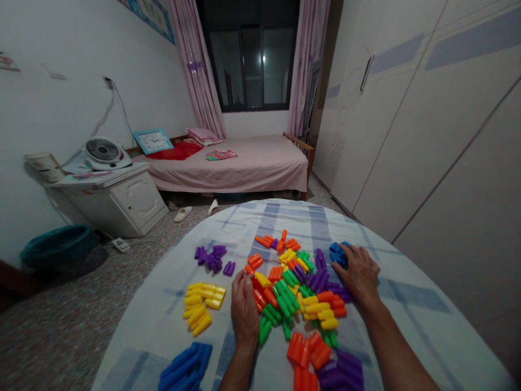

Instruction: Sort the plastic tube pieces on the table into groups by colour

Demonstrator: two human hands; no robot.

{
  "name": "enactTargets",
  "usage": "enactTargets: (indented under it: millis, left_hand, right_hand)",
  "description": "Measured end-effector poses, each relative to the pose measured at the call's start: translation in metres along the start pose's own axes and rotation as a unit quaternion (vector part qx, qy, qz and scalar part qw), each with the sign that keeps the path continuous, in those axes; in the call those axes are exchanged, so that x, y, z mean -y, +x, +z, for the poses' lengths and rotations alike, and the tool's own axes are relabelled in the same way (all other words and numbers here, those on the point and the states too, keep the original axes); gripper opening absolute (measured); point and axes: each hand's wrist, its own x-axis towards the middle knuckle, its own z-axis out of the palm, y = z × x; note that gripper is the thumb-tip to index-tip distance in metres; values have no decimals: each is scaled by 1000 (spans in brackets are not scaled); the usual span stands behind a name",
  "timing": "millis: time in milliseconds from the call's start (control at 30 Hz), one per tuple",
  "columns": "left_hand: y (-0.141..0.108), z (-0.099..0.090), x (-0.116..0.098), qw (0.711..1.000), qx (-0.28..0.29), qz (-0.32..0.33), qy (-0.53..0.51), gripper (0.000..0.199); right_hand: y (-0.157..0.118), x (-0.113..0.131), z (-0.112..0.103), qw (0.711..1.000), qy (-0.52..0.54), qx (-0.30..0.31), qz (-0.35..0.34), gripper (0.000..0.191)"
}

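Observation:
A mixed heap of plastic pieces, with green ones (286, 298) in the middle, lies on the cloth-covered table (163, 320). My left hand (245, 309) rests at the heap's left edge, fingertips by orange pieces (254, 262); what it holds, if anything, is hidden. At the heap's upper right, my right hand (360, 271) has its fingers round blue pieces (338, 255). Separate groups stand apart: purple (212, 259) and yellow (202, 304) at the left, blue (187, 366) at the lower left, orange (303, 353) and purple (342, 372) near the front.
Beyond the table is a bed (252, 163) with a blue-framed clock (153, 141). A fan (103, 152) sits on a white cabinet (130, 201) at the left, near a teal basin (59, 244). Wardrobe doors (427, 136) line the right side.

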Motion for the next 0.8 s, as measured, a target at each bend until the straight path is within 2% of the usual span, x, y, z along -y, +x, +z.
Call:
enactTargets:
  millis: [167,267,400,500,600,667,800]
  left_hand:
    - [0,1,2,1000,-1,8,-3,42]
    - [0,1,3,1000,-3,4,-3,42]
    - [-1,1,2,1000,8,5,3,42]
    - [-1,1,2,1000,17,6,-6,43]
    - [-2,1,0,1000,17,-5,-8,44]
    - [-2,1,-1,1000,12,-6,-12,43]
    - [-2,2,-4,1000,8,-14,-20,43]
  right_hand:
    - [-1,-9,-5,995,-13,-48,87,46]
    - [6,-2,-16,995,46,-59,60,42]
    - [18,41,-34,980,192,-20,-52,35]
    - [28,86,-44,961,231,44,-143,35]
    - [40,126,-45,943,211,121,-229,35]
    - [49,144,-38,935,177,157,-264,35]
    - [58,162,-18,944,89,187,-258,32]
